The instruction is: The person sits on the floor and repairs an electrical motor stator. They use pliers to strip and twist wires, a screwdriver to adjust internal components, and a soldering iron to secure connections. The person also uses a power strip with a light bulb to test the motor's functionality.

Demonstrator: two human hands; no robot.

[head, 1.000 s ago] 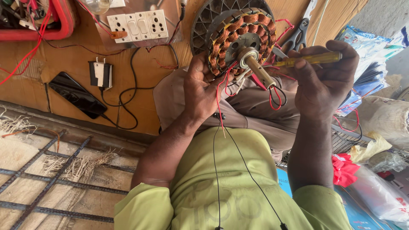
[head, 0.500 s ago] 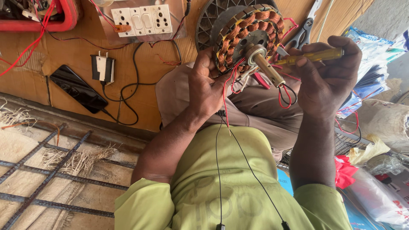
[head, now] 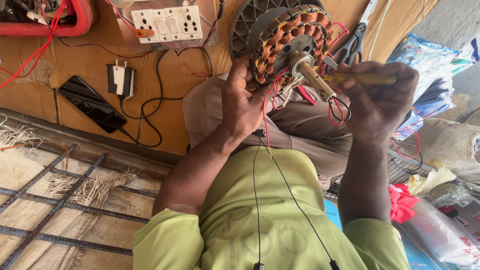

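Observation:
My left hand grips the rim of a fan stator, a round core wound with copper coils, held up over my lap. A metal shaft sticks out of its middle toward me. In my right hand is a yellow-handled tool, held level with its tip at the base of the shaft. Thin red wires hang from the windings between my hands, and one loops under my right thumb.
On the wooden board behind are a white socket-and-switch panel, a plug adapter, a black phone, a red tray and scissors. Steel bars lie at the left. Plastic bags are piled at the right.
Both hands keep their hold. The stator and the tool have shifted only slightly, and the view has drifted a little.

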